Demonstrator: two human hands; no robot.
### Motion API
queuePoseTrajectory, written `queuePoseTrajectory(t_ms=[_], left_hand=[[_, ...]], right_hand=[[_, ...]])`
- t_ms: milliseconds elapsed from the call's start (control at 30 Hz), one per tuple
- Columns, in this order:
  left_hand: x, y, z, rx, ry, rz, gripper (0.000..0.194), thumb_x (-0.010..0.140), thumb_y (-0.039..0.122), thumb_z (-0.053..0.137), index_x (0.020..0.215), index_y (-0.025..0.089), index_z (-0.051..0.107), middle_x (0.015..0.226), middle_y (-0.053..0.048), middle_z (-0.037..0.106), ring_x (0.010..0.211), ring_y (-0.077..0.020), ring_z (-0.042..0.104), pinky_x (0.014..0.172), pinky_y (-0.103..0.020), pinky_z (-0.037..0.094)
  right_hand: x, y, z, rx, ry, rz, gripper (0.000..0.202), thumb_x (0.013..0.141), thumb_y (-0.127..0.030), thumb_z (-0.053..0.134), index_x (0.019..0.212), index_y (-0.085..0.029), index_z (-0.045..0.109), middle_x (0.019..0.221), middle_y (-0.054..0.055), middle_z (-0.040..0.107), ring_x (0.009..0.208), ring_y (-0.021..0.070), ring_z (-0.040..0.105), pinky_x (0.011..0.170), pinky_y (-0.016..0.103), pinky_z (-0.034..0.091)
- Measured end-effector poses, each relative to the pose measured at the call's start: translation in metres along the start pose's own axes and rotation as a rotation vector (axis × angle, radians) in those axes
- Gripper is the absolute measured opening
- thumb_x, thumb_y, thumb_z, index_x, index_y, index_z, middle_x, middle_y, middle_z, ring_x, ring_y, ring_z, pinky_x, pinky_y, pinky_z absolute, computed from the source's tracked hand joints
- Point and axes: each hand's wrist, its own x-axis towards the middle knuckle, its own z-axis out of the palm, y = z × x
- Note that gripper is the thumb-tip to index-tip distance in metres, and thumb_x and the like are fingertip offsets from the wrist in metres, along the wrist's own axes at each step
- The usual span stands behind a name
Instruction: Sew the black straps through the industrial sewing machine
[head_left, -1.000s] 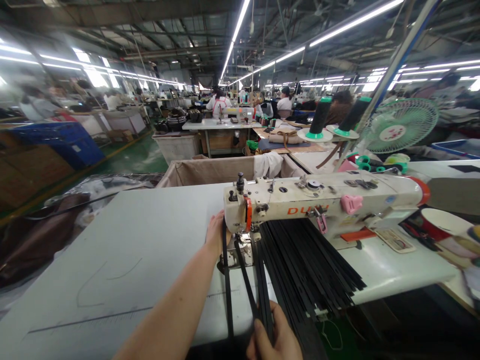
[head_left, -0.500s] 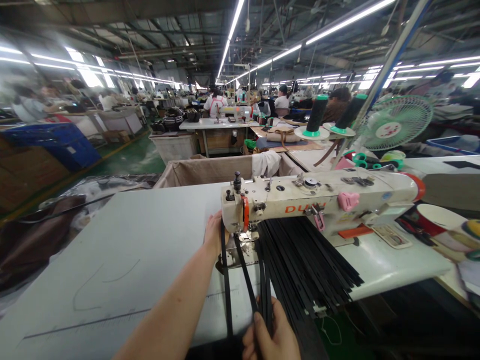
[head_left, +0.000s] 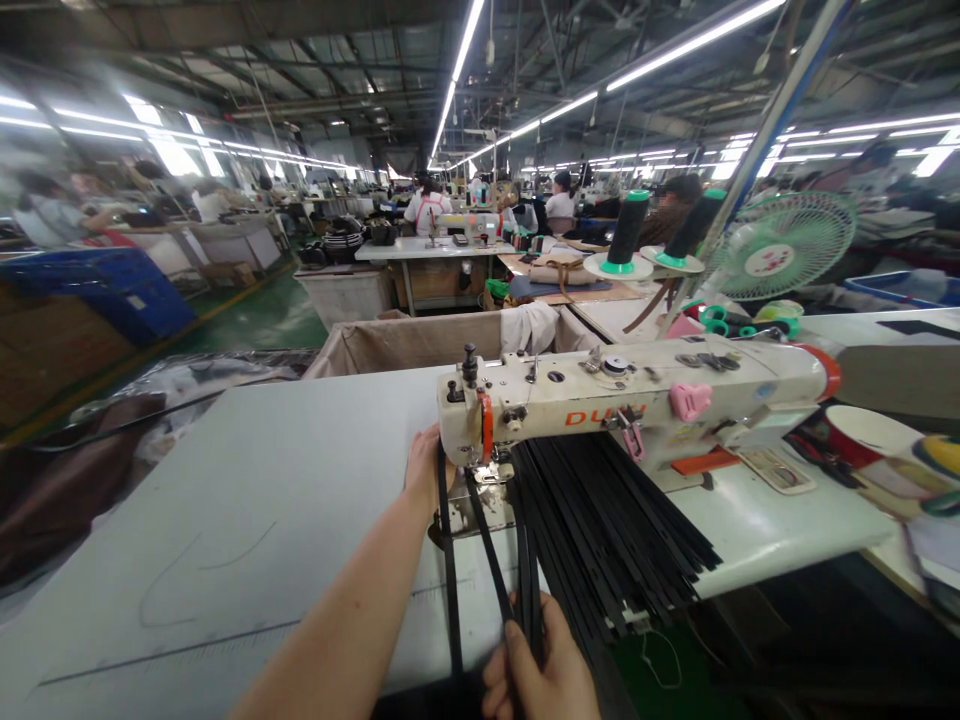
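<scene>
White cloth point(head_left: 529, 328) drapes a beige bin's point(head_left: 405, 345) rim; right hand point(head_left: 544, 655) pinches black straps point(head_left: 528, 562), left hand's point(head_left: 424, 468) grip unclear.

A pale, smooth-topped bench point(head_left: 300, 470) spans the frame from lower left to right of centre. A ruler scale point(head_left: 172, 655) runs along its front at lower left, with thin curved lines point(head_left: 169, 590) drawn above it. The white sewing machine point(head_left: 637, 400) stands right of centre; beneath its arm, a bundle of black straps point(head_left: 611, 530) fans toward the front edge. A small beige tray point(head_left: 777, 470) lies farther right.
</scene>
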Motion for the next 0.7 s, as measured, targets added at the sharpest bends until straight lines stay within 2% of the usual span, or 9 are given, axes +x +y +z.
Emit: queuePoseTrajectory(t_ms=[100, 167, 300, 400, 467, 567, 700], left_hand=[[0.000, -0.001, -0.001, -0.016, 0.003, 0.004, 0.021, 0.090, 0.010, 0.061, 0.104, 0.016, 0.075, 0.119, -0.010, 0.076, 0.118, -0.0314, 0.066, 0.118, -0.050, 0.041], [-0.001, -0.001, -0.003, -0.030, -0.004, 0.007, 0.020, 0.092, 0.013, 0.059, 0.103, 0.017, 0.075, 0.113, -0.009, 0.077, 0.112, -0.0298, 0.069, 0.112, -0.047, 0.048], [-0.012, -0.003, -0.009, -0.076, -0.005, -0.021, 0.022, 0.096, 0.022, 0.059, 0.110, 0.018, 0.075, 0.113, -0.009, 0.077, 0.106, -0.0278, 0.072, 0.097, -0.041, 0.058], [-0.035, -0.005, -0.011, -0.085, -0.017, 0.011, 0.019, 0.095, 0.023, 0.059, 0.103, 0.020, 0.077, 0.109, -0.008, 0.076, 0.102, -0.0262, 0.073, 0.095, -0.040, 0.060], [-0.054, -0.006, -0.011, -0.074, -0.038, 0.114, 0.022, 0.097, 0.023, 0.056, 0.097, 0.021, 0.078, 0.107, -0.007, 0.077, 0.104, -0.0253, 0.072, 0.099, -0.042, 0.060], [-0.082, -0.005, -0.010, -0.017, -0.035, 0.266, 0.027, 0.102, 0.026, 0.052, 0.108, 0.021, 0.078, 0.119, -0.008, 0.076, 0.121, -0.0272, 0.068, 0.111, -0.049, 0.055], [-0.100, -0.003, -0.011, 0.075, -0.040, 0.325, 0.030, 0.105, 0.031, 0.051, 0.122, 0.022, 0.074, 0.131, -0.007, 0.073, 0.132, -0.0290, 0.063, 0.118, -0.057, 0.050]], right_hand=[[0.006, 0.002, -0.005, 0.003, -0.067, 0.026, 0.082, 0.075, -0.085, 0.069, 0.115, -0.018, 0.045, 0.061, 0.003, 0.072, 0.044, 0.0166, 0.066, 0.041, 0.019, 0.042], [0.007, 0.004, -0.007, 0.000, -0.087, 0.021, 0.082, 0.075, -0.085, 0.068, 0.116, -0.018, 0.045, 0.061, 0.002, 0.071, 0.044, 0.0161, 0.066, 0.041, 0.018, 0.041], [0.004, 0.007, -0.004, 0.012, -0.041, -0.004, 0.081, 0.075, -0.085, 0.068, 0.116, -0.019, 0.046, 0.056, -0.003, 0.065, 0.040, 0.0133, 0.062, 0.039, 0.016, 0.037], [-0.001, 0.007, -0.001, 0.030, 0.008, -0.016, 0.077, 0.076, -0.081, 0.071, 0.116, -0.020, 0.048, 0.054, -0.004, 0.064, 0.038, 0.0119, 0.059, 0.039, 0.016, 0.036], [-0.003, 0.005, -0.001, 0.032, 0.014, -0.002, 0.074, 0.075, -0.078, 0.074, 0.114, -0.020, 0.050, 0.054, -0.004, 0.064, 0.039, 0.0117, 0.059, 0.039, 0.016, 0.037], [-0.004, 0.003, -0.006, 0.030, -0.012, 0.045, 0.074, 0.073, -0.080, 0.074, 0.112, -0.020, 0.052, 0.055, -0.003, 0.065, 0.040, 0.0123, 0.059, 0.040, 0.017, 0.038], [-0.004, 0.006, -0.017, -0.048, -0.096, 0.058, 0.076, 0.073, -0.083, 0.071, 0.110, -0.017, 0.058, 0.050, -0.001, 0.064, 0.043, 0.0144, 0.060, 0.043, 0.019, 0.042]])
